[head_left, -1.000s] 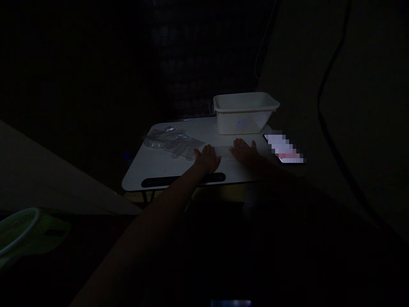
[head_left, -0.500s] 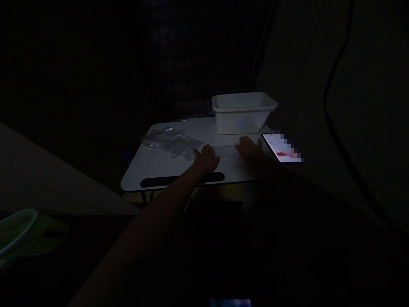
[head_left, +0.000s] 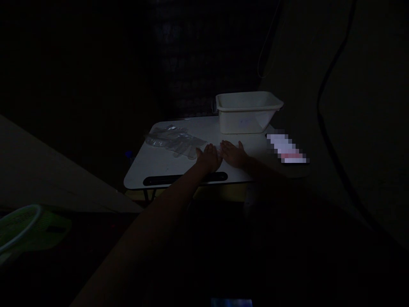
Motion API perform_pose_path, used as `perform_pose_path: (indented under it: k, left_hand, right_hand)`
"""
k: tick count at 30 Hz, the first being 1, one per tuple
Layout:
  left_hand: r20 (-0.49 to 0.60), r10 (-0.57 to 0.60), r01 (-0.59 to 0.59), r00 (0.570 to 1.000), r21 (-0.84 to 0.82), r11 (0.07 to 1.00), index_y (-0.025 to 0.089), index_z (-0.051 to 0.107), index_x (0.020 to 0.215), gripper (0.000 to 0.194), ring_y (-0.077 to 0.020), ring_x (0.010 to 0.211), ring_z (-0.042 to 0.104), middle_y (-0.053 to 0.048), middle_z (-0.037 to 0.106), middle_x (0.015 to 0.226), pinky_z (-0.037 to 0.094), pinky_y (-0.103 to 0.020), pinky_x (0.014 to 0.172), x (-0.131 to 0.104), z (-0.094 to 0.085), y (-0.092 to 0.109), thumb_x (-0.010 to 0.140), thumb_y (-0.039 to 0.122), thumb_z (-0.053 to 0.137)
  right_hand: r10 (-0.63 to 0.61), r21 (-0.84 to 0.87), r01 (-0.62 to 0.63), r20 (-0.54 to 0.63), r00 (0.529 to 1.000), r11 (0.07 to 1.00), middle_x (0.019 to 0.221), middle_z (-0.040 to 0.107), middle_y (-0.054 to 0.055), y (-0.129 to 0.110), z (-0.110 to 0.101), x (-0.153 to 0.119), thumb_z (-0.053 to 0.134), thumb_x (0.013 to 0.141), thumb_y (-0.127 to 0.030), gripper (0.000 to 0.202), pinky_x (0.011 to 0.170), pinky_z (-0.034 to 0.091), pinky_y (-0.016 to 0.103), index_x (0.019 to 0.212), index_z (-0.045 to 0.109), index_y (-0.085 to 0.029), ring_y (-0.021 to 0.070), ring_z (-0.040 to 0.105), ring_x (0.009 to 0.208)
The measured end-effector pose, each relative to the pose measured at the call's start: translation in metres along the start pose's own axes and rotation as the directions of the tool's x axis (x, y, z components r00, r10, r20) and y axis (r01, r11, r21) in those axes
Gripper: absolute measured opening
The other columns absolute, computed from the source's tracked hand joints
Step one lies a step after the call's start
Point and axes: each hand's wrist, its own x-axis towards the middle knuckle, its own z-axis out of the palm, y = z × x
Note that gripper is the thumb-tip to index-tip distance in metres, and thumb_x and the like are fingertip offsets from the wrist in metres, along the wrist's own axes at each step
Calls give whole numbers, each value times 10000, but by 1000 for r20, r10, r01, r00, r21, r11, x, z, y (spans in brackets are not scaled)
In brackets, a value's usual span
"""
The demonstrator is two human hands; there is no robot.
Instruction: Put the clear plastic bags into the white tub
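In dim light, several clear plastic bags or sheets [head_left: 177, 140] lie crumpled on a small white table [head_left: 159, 164]. My left hand [head_left: 209, 157] rests flat with its fingers out, at the right end of the plastic. Close beside it, my right hand [head_left: 234, 154] also lies flat, its fingers pointing left and its thumb raised apart. A thin bit of the clear plastic shows between the two hands; how much lies under the palms is hidden.
A white plastic tub [head_left: 244, 121] stands at the table's back right. By the right edge lies a lit phone [head_left: 287, 148]. A black slot [head_left: 159, 180] runs along the table's front. A green basket [head_left: 47, 230] is at the lower left, and a dark cable [head_left: 329, 81] hangs on the right.
My right hand has slid left across the table to my left hand, and the clear plastic that was stretched between them has bunched up. My left hand has stayed in place.
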Motion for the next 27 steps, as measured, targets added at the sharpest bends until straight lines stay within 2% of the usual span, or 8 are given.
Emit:
perform_pose_path:
  k: [4, 9, 14, 19, 27]
  left_hand:
    - [-23, -1, 1, 1000, 30, 1000, 67, 149, 1307, 582, -249, 1264, 68, -137, 124, 1382, 126, -562, 942, 0, 2, 0, 831, 394, 78]
    - [-47, 0, 2, 999, 25, 1000, 65, 154, 1305, 589, -237, 1262, 97, -143, 129, 1380, 133, -564, 937, 1, 5, -1, 831, 400, 53]
    - [-49, 1, 0, 999, 23, 1000, 50, 158, 1302, 600, -245, 1260, 104, -147, 127, 1379, 130, -572, 932, 2, 5, -1, 830, 405, 56]
    - [-43, -6, 7, 999, 20, 1000, 77, 161, 1306, 585, -236, 1262, 101, -137, 129, 1381, 123, -560, 941, 1, 4, -1, 831, 404, 65]
    - [-35, -10, 11, 999, 9, 1000, 73, 151, 1308, 587, -235, 1263, 94, -135, 117, 1382, 119, -558, 943, 1, 3, -1, 832, 406, 63]
  right_hand:
    - [12, -72, -15, -44, 999, 997, 1324, 317, 126, 14, 2, -6, 135, 859, -357, 490, 927, 187, 573, 1230, 353, -122, 229, 281, 1208]
    - [37, -125, -56, -153, 988, 991, 1293, 372, 134, 25, 6, -13, 144, 861, -352, 475, 922, 185, 575, 1209, 380, -132, 246, 311, 1190]
    - [60, -104, -71, -110, 992, 992, 1290, 363, 167, 37, 2, -18, 109, 861, -352, 502, 921, 177, 579, 1188, 403, -111, 253, 302, 1194]
    - [98, -90, -100, -33, 995, 991, 1287, 373, 159, 46, -7, -22, 148, 856, -344, 469, 903, 187, 606, 1174, 423, -136, 268, 289, 1201]
    - [108, -103, -113, -56, 993, 988, 1286, 365, 175, 51, -10, -30, 124, 864, -329, 490, 921, 168, 581, 1166, 440, -107, 276, 292, 1197]
